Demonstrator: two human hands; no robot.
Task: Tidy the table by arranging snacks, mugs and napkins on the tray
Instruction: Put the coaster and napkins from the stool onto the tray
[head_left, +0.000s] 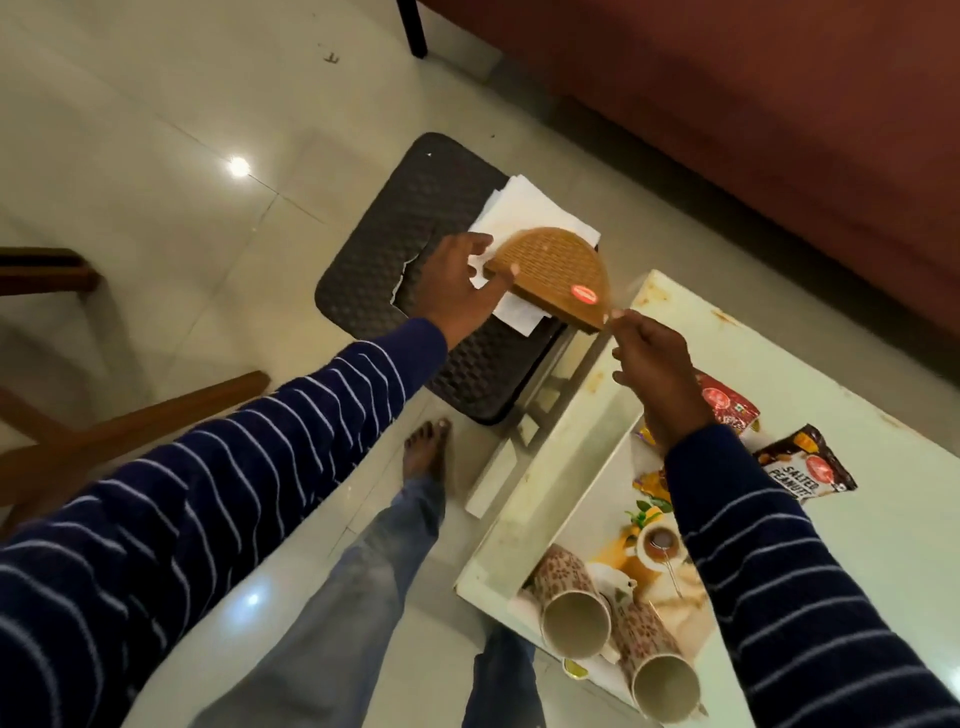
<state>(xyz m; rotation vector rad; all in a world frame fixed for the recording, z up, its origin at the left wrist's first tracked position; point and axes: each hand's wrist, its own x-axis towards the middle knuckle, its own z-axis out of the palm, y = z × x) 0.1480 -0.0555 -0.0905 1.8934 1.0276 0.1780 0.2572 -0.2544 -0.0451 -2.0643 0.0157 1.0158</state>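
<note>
I hold a brown half-round napkin holder (558, 270) with a red sticker above a dark woven stool (384, 260). My left hand (457, 293) grips its left end. My right hand (652, 371) pinches its right corner. White napkins (524, 215) show behind and under the holder; whether they sit in it or lie on the stool I cannot tell. On the white table, a printed tray (574, 493) carries two patterned mugs (571, 603) (657, 670) lying on their sides. A red snack packet (727, 405) and a salted peanuts packet (802, 470) lie beside the tray.
A yellow packet (649, 480) is partly hidden by my right sleeve. The white table (893, 561) has stained edges. A red-brown sofa (753, 130) runs along the back right. Wooden chair legs (130, 431) stand at the left. My bare foot (428, 452) is on the tiled floor.
</note>
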